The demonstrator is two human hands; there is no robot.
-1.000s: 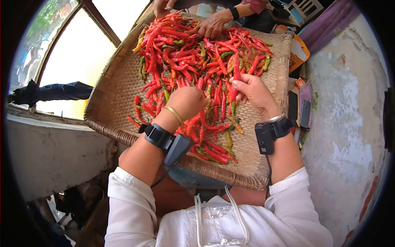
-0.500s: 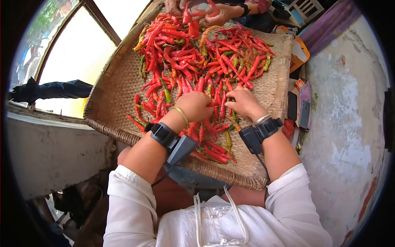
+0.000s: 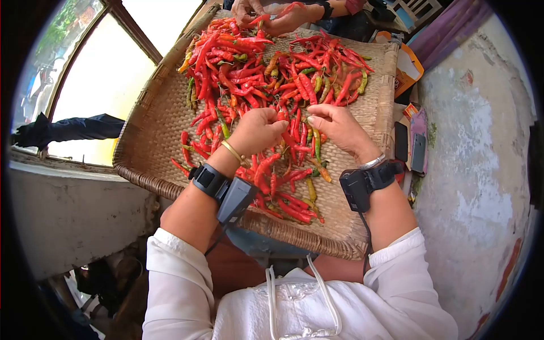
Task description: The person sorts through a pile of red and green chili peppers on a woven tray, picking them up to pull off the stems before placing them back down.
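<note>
Red chili peppers, with some green and yellowish ones among them, lie heaped in a woven basket tray. My left hand is closed above the middle of the pile, and a red chili pepper shows at its fingertips. To its right, my right hand holds thumb and fingers close together over the peppers. Whatever it pinches, if anything, is too small to make out. Nearer my body, a smaller group of peppers rests by the tray's front edge.
Across the tray, another person's hands handle red peppers. A window and a dark folded umbrella-like bundle are on the left. Phones and an orange box lie right of the tray, beside a worn wall.
Both my hands have risen slightly and moved up from the pile, the left one a little leftward. The other person's hands have shifted left and come closer together.
</note>
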